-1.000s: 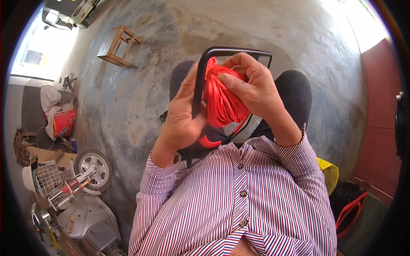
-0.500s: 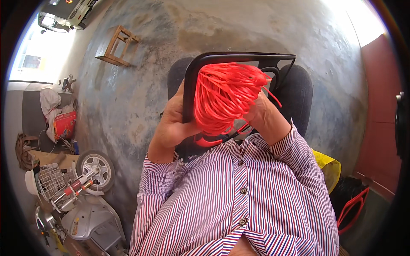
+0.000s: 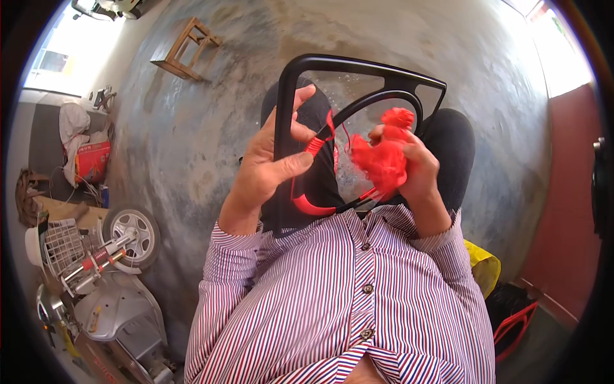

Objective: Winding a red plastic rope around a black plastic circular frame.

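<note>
The red cord (image 3: 384,160) is now lying bunched rather than fanned; the right hand (image 3: 409,169) is closing round it, inside the black frame (image 3: 358,67). The left hand (image 3: 272,163) is pinching the frame's cord-wrapped left bar, fingers curled tight.

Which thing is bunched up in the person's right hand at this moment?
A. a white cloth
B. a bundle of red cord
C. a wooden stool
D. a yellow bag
B: the right hand is closed around a bundle of red cord, while the left hand grips the black frame where red cord is wrapped on its bar.
</note>
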The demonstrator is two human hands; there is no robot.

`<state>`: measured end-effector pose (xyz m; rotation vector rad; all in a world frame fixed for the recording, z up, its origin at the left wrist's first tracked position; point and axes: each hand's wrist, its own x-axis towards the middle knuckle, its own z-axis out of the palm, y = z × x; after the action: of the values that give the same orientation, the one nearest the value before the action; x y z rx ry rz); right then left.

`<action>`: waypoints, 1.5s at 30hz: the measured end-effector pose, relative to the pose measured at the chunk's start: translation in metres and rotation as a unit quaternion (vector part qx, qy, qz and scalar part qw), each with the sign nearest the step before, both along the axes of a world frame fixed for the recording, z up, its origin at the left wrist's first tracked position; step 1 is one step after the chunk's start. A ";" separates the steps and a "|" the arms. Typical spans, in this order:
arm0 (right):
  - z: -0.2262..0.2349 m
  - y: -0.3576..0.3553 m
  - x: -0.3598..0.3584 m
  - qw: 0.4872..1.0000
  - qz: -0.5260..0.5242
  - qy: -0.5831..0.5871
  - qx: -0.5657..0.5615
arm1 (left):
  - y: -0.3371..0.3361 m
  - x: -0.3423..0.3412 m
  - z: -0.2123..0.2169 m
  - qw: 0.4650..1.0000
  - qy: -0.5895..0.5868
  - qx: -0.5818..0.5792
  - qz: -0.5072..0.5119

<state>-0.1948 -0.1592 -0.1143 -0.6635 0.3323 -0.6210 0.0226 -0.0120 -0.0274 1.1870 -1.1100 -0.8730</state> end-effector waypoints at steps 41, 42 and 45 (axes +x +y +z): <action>0.067 -0.023 -0.112 0.992 -0.019 -0.117 -0.051 | 0.021 0.041 -0.029 0.964 0.246 0.063 0.073; 0.051 -0.031 -0.112 0.993 -0.053 -0.101 -0.011 | 0.020 0.040 -0.029 0.965 0.247 0.059 0.067; 0.011 -0.053 -0.098 0.989 -0.071 -0.118 0.053 | 0.013 0.031 -0.023 0.971 0.219 0.077 0.067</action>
<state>-0.2930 -0.2121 -0.1036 -0.4609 0.1921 -0.8039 0.0534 0.0013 -0.0506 1.1096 -0.6076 -1.0668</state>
